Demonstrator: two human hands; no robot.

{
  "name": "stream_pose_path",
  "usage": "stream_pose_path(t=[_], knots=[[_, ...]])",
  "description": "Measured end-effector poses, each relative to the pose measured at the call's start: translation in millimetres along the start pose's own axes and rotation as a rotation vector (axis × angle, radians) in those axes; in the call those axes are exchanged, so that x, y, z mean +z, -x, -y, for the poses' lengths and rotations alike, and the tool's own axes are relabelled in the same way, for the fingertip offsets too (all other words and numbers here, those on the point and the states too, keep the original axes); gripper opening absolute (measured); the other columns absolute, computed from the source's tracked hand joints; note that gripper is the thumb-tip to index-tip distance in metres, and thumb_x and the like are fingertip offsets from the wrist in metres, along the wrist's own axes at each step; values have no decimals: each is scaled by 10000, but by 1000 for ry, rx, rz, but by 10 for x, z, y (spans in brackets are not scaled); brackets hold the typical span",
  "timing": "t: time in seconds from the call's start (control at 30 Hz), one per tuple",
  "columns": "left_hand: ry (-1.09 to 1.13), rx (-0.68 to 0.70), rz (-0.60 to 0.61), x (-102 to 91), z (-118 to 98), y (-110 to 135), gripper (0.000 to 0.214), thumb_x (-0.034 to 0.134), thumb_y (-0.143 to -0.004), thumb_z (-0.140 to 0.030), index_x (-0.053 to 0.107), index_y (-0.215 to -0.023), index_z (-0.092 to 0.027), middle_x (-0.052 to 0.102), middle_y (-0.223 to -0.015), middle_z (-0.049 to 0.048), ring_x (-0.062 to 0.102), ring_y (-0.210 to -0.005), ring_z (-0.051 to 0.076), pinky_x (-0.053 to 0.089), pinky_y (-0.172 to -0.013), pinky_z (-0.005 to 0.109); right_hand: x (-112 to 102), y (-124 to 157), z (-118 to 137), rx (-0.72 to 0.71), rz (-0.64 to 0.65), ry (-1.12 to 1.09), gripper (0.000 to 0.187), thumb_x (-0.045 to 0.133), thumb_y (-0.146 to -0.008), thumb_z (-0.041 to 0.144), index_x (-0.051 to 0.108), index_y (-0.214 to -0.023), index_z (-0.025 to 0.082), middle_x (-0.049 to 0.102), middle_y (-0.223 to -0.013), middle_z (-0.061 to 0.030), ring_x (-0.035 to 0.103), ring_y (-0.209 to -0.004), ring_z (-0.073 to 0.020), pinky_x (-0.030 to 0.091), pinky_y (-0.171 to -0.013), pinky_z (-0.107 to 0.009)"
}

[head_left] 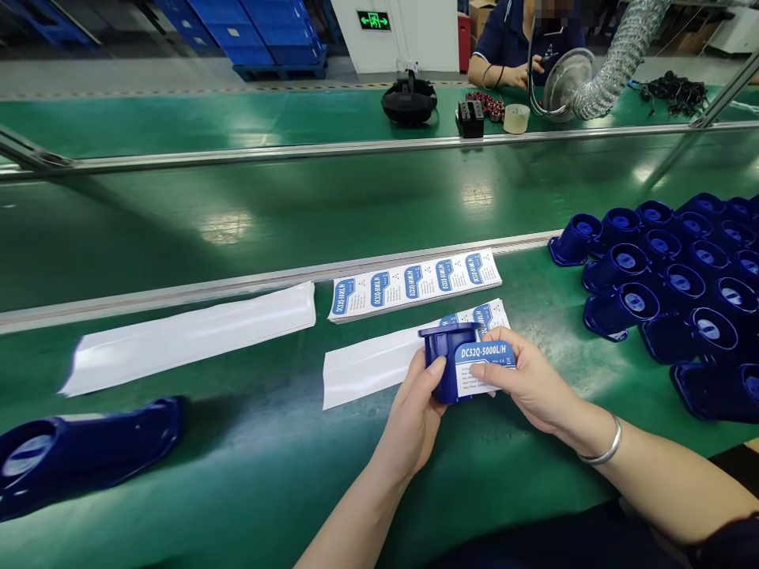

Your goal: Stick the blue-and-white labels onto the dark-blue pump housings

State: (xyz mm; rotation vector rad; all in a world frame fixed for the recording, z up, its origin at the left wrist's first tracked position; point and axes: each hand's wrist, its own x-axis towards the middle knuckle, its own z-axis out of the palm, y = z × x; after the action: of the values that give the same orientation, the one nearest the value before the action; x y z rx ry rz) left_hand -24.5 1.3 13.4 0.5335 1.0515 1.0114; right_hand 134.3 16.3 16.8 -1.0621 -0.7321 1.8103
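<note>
My left hand [418,399] is closed round a dark blue plastic housing [442,348], which has a flange at its upper end. Between the fingers of my right hand [525,375] is a blue and white label [474,379] printed "DC52Q-5000L/H". The label lies against the housing's right side; its right edge still meets my fingers. Whether it is stuck down all over I cannot tell. Beneath both hands is a partly used label sheet [368,367], white at its left part, with printed labels at its right end.
A stack of printed label sheets [415,286] lies behind. White backing strips [195,340] are to the left, near another blue housing [118,446]. Several blue housings [634,304] stand at right. Across the metal rail, a person [504,47] sits near a flexible duct [622,55].
</note>
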Motion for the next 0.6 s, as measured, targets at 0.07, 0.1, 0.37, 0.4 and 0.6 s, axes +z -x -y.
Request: stream_pose_path(t=[0.07, 0.1, 0.37, 0.4, 0.6], knots=[[0, 2, -4, 3, 3, 4, 579, 680, -893, -491, 562, -1414, -267, 646, -1361, 79, 560, -1282, 318, 481, -1053, 428, 1, 0, -2, -4, -1, 2, 442, 946, -630, 374, 602, -845, 199, 606, -723, 58, 526, -642, -100, 436, -599, -232], [0, 2, -5, 4, 4, 6, 581, 679, -895, -492, 558, -1419, -271, 646, -1362, 77, 565, -1278, 314, 480, -1053, 426, 1, 0, -4, -3, -2, 5, 440, 944, -632, 377, 603, -846, 199, 609, -727, 55, 527, -645, -101, 437, -599, -233], [19, 21, -42, 14, 34, -14, 591, 701, -875, -508, 572, -1407, -285, 628, -1402, 65, 585, -1264, 308, 486, -1043, 410, 7, 0, -42, -35, 5, 41, 400, 927, -650, 329, 592, -822, 194, 593, -703, 58, 499, -624, -95, 409, -587, -224], [20, 24, -51, 19, 41, -18, 607, 714, -865, -510, 569, -1410, -287, 628, -1403, 64, 585, -1266, 307, 486, -1044, 409, 8, 2, -48, -43, 8, 46, 393, 922, -657, 325, 589, -817, 192, 592, -703, 58, 495, -623, -93, 404, -586, -223], [25, 36, -76, 49, 63, -47, 635, 777, -831, -448, 559, -1402, -278, 645, -1379, 67, 606, -1248, 303, 497, -1039, 399, 22, 16, -72, -75, 48, 58, 389, 903, -696, 363, 571, -814, 199, 570, -705, 60, 475, -617, -91, 392, -585, -224]])
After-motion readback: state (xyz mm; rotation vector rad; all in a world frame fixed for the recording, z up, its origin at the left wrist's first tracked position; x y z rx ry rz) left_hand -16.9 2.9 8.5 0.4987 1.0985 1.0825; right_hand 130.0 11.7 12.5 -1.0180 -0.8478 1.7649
